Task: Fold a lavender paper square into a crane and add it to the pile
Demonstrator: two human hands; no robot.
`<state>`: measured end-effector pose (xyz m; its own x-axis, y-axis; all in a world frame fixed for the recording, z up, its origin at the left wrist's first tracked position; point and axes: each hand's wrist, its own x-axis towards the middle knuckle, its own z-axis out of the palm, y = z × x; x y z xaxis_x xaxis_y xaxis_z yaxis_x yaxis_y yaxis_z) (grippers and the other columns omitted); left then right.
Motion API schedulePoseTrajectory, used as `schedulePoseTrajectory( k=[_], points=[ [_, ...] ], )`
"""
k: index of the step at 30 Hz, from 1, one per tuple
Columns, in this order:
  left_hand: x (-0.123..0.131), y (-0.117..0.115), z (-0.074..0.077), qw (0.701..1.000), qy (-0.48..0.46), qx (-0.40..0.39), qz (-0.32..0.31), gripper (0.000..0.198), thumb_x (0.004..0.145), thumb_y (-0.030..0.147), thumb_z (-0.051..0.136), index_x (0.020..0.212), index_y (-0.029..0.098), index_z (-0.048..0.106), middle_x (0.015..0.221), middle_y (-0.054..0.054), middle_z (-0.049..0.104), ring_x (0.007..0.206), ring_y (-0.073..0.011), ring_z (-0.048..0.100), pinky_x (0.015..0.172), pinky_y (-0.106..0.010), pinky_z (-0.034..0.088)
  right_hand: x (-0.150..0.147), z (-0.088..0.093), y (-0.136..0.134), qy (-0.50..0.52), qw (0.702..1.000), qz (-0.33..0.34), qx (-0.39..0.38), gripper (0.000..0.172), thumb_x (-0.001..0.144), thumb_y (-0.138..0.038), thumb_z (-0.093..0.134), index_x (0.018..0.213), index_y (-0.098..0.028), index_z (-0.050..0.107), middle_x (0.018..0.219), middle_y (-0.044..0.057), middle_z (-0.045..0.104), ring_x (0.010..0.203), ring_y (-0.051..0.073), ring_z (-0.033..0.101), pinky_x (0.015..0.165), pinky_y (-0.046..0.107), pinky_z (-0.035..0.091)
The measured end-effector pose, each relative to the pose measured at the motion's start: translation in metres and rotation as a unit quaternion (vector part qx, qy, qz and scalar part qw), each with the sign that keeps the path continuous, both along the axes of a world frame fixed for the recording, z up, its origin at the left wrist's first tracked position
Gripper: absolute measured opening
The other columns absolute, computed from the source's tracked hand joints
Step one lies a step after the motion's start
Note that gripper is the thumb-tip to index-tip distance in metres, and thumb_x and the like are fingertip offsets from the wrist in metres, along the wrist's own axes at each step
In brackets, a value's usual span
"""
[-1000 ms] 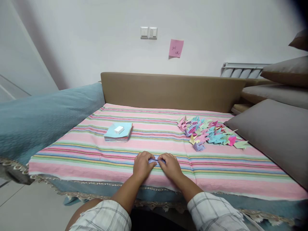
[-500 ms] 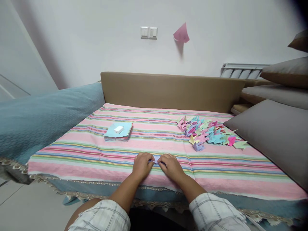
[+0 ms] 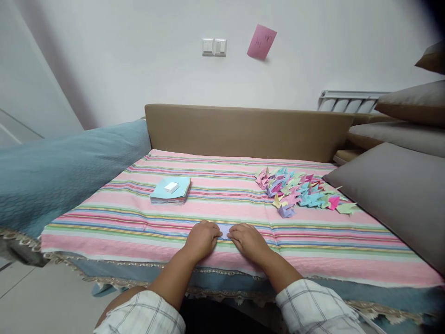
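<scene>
A small piece of lavender origami paper (image 3: 225, 231) lies on the striped cloth near its front edge, partly covered by my fingers. My left hand (image 3: 203, 239) is closed with its fingertips on the paper's left side. On the opposite side, my right hand (image 3: 248, 240) grips the paper's right edge with thumb and fingers together. Only the middle of the paper shows between the hands. To the right rests a pile of folded paper cranes (image 3: 302, 190) in several colours. A stack of square coloured paper (image 3: 168, 199), light blue on top, sits at the left with a small white box (image 3: 171, 187) on it.
Pink striped cloth (image 3: 222, 199) covers the seat. Behind it stands a brown backrest (image 3: 243, 132). Grey cushions (image 3: 396, 185) are piled at the right, and a blue covered armrest (image 3: 76, 157) borders the left. A pink note (image 3: 262, 42) hangs on the wall beside switches (image 3: 214, 47).
My left hand has shifted slightly left and down, and more of the lavender paper shows, lying flatter. The pink note on the wall, curled up before, now hangs flat with writing visible.
</scene>
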<state>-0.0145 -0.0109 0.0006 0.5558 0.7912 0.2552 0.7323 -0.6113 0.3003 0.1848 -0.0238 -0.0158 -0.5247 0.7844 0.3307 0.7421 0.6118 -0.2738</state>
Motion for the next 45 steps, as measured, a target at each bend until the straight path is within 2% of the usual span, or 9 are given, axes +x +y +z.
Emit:
schedulePoseTrajectory(
  k=[9, 20, 27, 29, 32, 35, 37, 41, 45],
  points=[
    [0.003, 0.003, 0.001, 0.999, 0.031, 0.004, 0.019, 0.013, 0.080, 0.021, 0.058, 0.070, 0.022, 0.066, 0.075, -0.004, 0.065, 0.080, -0.0189, 0.057, 0.078, -0.030, 0.041, -0.001, 0.006, -0.002, -0.025, 1.000, 0.009, -0.002, 0.024, 0.090, -0.020, 0.046, 0.099, -0.021, 0.068, 0.102, 0.005, 0.068, 0.094, 0.018, 0.057, 0.088, 0.031, 0.042],
    [0.008, -0.003, -0.002, 0.992, 0.083, 0.090, 0.025, 0.019, 0.087, 0.018, 0.044, 0.078, 0.019, 0.061, 0.081, -0.008, 0.061, 0.082, -0.0215, 0.054, 0.075, -0.033, 0.041, -0.012, -0.002, 0.000, -0.048, 0.997, -0.049, 0.037, 0.018, 0.088, -0.031, 0.055, 0.100, -0.021, 0.063, 0.094, 0.006, 0.066, 0.090, 0.020, 0.057, 0.081, 0.031, 0.040],
    [0.003, -0.003, -0.001, 0.991, -0.122, 0.002, 0.056, 0.018, 0.079, 0.018, 0.051, 0.095, 0.019, 0.058, 0.096, -0.007, 0.062, 0.092, -0.0211, 0.055, 0.083, -0.036, 0.043, -0.016, -0.010, 0.002, -0.042, 0.991, -0.067, 0.111, 0.021, 0.091, -0.026, 0.046, 0.084, -0.019, 0.065, 0.080, 0.006, 0.066, 0.079, 0.017, 0.058, 0.074, 0.028, 0.039],
    [0.002, -0.002, 0.000, 0.955, -0.272, -0.055, 0.107, 0.042, 0.072, 0.015, 0.056, 0.113, 0.019, 0.050, 0.115, -0.009, 0.056, 0.100, -0.0207, 0.055, 0.085, -0.035, 0.044, -0.016, -0.007, 0.002, 0.034, 0.991, -0.079, 0.098, 0.020, 0.090, -0.026, 0.048, 0.087, -0.019, 0.066, 0.084, 0.005, 0.068, 0.080, 0.017, 0.059, 0.074, 0.027, 0.039],
    [0.005, -0.004, 0.004, 0.832, -0.477, -0.225, 0.174, 0.061, 0.067, 0.013, 0.062, 0.124, 0.020, 0.041, 0.123, -0.012, 0.052, 0.094, -0.0182, 0.059, 0.078, -0.032, 0.048, -0.017, 0.004, 0.000, 0.224, 0.968, -0.112, 0.016, 0.021, 0.087, -0.032, 0.050, 0.089, -0.020, 0.067, 0.085, 0.004, 0.068, 0.079, 0.017, 0.060, 0.071, 0.026, 0.041],
    [0.012, -0.010, 0.008, 0.691, -0.580, -0.411, 0.129, 0.055, 0.066, 0.021, 0.072, 0.117, 0.018, 0.051, 0.109, -0.010, 0.060, 0.085, -0.0158, 0.062, 0.073, -0.028, 0.050, -0.021, 0.011, -0.003, 0.439, 0.879, -0.088, -0.164, 0.029, 0.082, -0.044, 0.054, 0.082, -0.018, 0.066, 0.069, 0.001, 0.065, 0.062, 0.015, 0.056, 0.058, 0.024, 0.041],
    [0.017, -0.014, 0.009, 0.640, -0.607, -0.466, 0.078, 0.042, 0.063, 0.028, 0.078, 0.099, 0.014, 0.061, 0.094, -0.008, 0.065, 0.080, -0.0144, 0.063, 0.073, -0.026, 0.051, -0.026, 0.010, -0.004, 0.529, 0.805, -0.056, -0.262, 0.032, 0.075, -0.049, 0.061, 0.078, -0.017, 0.064, 0.064, -0.001, 0.062, 0.056, 0.013, 0.053, 0.054, 0.024, 0.040],
    [0.025, -0.015, 0.003, 0.609, -0.646, -0.450, 0.097, 0.036, 0.049, 0.029, 0.086, 0.069, 0.011, 0.062, 0.070, -0.002, 0.065, 0.067, -0.0126, 0.063, 0.070, -0.028, 0.054, -0.036, 0.002, -0.007, 0.614, 0.713, -0.061, -0.332, 0.036, 0.064, -0.048, 0.071, 0.078, -0.016, 0.062, 0.058, -0.004, 0.057, 0.049, 0.009, 0.046, 0.049, 0.021, 0.036],
    [0.027, -0.014, -0.002, 0.614, -0.650, -0.433, 0.119, 0.039, 0.045, 0.028, 0.088, 0.068, 0.012, 0.060, 0.066, 0.000, 0.066, 0.060, -0.0118, 0.062, 0.062, -0.025, 0.054, -0.040, 0.000, -0.009, 0.653, 0.668, -0.062, -0.352, 0.037, 0.058, -0.044, 0.077, 0.076, -0.016, 0.059, 0.060, -0.004, 0.058, 0.051, 0.008, 0.047, 0.051, 0.021, 0.037]
  ],
)
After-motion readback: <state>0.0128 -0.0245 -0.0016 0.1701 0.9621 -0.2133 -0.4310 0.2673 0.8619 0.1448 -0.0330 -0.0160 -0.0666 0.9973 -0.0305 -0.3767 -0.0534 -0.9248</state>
